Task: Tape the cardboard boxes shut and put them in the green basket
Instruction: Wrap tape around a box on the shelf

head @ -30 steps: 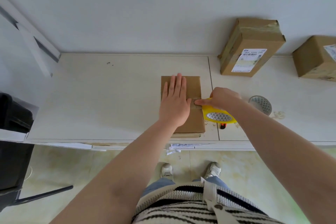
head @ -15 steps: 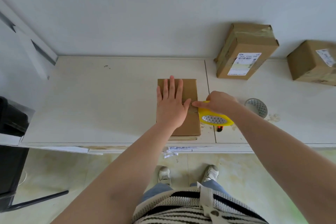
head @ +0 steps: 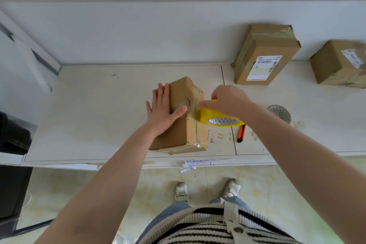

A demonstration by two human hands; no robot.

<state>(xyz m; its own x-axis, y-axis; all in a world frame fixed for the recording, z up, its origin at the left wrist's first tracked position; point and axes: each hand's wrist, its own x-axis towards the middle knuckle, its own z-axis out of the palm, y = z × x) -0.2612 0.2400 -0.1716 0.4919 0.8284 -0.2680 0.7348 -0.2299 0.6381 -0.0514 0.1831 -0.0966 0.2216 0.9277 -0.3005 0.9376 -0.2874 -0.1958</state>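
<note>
The right hand's grip [head: 227, 101] was curled around the yellow tape roll [head: 219, 118], holding it against the right side of the cardboard box [head: 184, 125], with a clear strip of tape running from the roll across the box's upper edge. The left hand [head: 161, 108] was a wide grip, fingers straight and flat on the box's left face, thumb hooked over the top edge onto the tape strip. The box stood tilted on the counter [head: 95, 117], between the two hands, with older tape lines along its right face.

Just below the right grip, an orange utility knife [head: 241, 133] lay on the counter, partly under the forearm. To the right of that grip sat a round patterned disc [head: 279, 112], flush with the counter surface. Beyond the right grip, against the wall, stood a taped box with a white label [head: 265, 55], and further right a second labelled box [head: 340, 64]. The green basket was not in view.
</note>
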